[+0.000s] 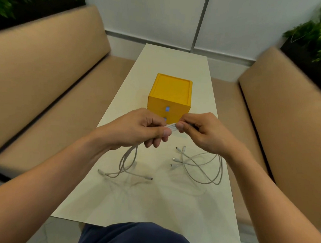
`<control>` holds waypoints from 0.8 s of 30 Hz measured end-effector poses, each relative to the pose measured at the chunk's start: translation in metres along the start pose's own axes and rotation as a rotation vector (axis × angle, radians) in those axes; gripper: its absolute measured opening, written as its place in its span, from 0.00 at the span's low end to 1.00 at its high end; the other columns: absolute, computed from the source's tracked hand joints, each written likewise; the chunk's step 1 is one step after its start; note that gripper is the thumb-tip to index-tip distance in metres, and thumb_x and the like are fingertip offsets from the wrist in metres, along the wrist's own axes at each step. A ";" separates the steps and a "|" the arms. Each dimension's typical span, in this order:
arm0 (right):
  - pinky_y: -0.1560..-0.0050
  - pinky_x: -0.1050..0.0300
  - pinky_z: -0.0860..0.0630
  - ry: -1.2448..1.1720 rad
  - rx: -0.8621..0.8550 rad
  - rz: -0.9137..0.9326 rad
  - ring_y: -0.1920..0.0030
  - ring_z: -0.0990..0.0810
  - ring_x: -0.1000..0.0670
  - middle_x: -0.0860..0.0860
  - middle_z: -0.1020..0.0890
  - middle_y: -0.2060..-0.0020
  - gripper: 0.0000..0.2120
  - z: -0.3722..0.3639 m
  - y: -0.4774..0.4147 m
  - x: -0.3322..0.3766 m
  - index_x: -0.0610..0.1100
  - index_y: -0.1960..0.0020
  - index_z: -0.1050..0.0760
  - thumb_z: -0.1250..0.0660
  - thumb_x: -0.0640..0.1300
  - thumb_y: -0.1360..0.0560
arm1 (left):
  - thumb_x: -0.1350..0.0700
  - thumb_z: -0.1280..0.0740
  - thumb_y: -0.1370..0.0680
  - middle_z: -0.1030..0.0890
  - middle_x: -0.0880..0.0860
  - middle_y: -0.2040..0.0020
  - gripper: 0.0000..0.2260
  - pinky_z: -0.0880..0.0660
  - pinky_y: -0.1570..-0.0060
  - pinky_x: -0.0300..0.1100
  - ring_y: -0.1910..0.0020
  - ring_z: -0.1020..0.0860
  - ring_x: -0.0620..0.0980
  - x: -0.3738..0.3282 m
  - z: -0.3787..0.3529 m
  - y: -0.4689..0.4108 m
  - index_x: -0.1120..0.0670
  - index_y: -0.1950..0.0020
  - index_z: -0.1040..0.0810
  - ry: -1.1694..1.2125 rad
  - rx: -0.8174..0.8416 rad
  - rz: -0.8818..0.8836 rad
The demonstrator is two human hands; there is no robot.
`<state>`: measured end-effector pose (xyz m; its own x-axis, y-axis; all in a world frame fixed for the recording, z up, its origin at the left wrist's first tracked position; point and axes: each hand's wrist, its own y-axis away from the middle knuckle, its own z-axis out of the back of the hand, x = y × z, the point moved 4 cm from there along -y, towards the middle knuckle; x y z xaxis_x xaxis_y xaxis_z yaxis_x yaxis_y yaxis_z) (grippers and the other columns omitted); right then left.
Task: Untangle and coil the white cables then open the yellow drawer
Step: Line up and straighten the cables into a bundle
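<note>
White cables (171, 128) pinched between both raised hands (137, 128) (203, 134).

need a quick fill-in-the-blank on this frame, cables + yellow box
1. The left hand and right hand both pinch one white ____.
2. The yellow box has its top drawer ____.
3. The loose cables lie on the table, nearer the ____ hand.

Answers: cable; closed; right.
</note>
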<state>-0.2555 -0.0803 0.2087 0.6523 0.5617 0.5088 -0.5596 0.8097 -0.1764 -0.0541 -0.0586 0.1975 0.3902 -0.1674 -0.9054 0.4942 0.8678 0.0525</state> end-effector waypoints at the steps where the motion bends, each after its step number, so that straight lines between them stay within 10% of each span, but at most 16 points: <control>1: 0.68 0.55 0.36 0.034 0.004 0.017 0.70 0.30 0.53 0.58 0.26 0.71 0.14 -0.001 0.000 0.005 0.51 0.58 0.24 0.38 0.55 0.17 | 0.53 0.32 0.17 0.19 0.51 0.67 0.12 0.26 0.65 0.38 0.68 0.24 0.47 0.005 0.001 0.000 0.55 0.58 0.16 -0.005 -0.003 0.021; 17: 0.64 0.53 0.32 0.197 0.177 -0.039 0.64 0.27 0.57 0.58 0.26 0.66 0.13 -0.022 -0.007 -0.005 0.54 0.51 0.24 0.44 0.56 0.15 | 0.51 0.33 0.17 0.22 0.50 0.70 0.13 0.29 0.64 0.41 0.69 0.28 0.44 0.028 -0.003 0.000 0.54 0.59 0.17 -0.076 0.045 0.111; 24: 0.40 0.48 0.29 0.321 -0.017 0.054 0.42 0.24 0.49 0.53 0.20 0.41 0.21 -0.034 -0.005 0.009 0.50 0.30 0.26 0.49 0.56 0.15 | 0.49 0.34 0.17 0.22 0.48 0.69 0.13 0.31 0.62 0.44 0.69 0.28 0.42 0.030 0.006 -0.006 0.50 0.59 0.18 -0.166 0.017 0.117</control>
<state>-0.2296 -0.0731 0.1852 0.7513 0.6268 0.2066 -0.5912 0.7783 -0.2117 -0.0407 -0.0711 0.1721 0.5676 -0.1423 -0.8109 0.4503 0.8782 0.1611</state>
